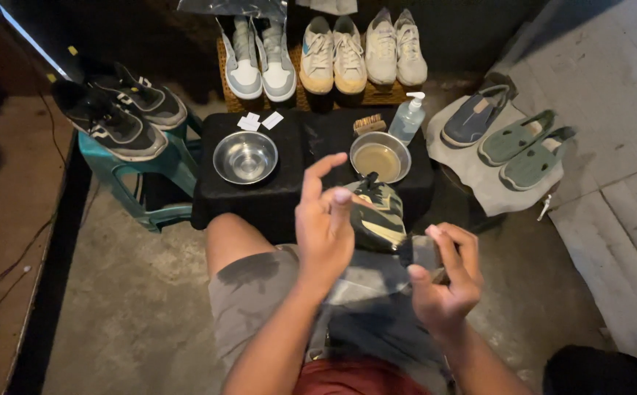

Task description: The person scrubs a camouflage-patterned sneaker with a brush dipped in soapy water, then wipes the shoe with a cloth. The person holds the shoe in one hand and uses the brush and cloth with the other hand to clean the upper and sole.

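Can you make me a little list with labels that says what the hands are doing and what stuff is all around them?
Left hand: left hand raised, fingers spread, holding nothing
Right hand: right hand gripping a small dark object, too blurred to identify
On lap: dark patterned shoe between the hands
Table: black cloth-covered table
Bowls: empty shiny steel bowl; steel bowl of murky water
Also on table: clear pump bottle, wooden brush
Stool: teal stool bearing black sneakers

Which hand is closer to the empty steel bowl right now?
Left. The left hand is raised just below and right of the empty bowl; the right hand is lower and farther right, past the dark shoe.
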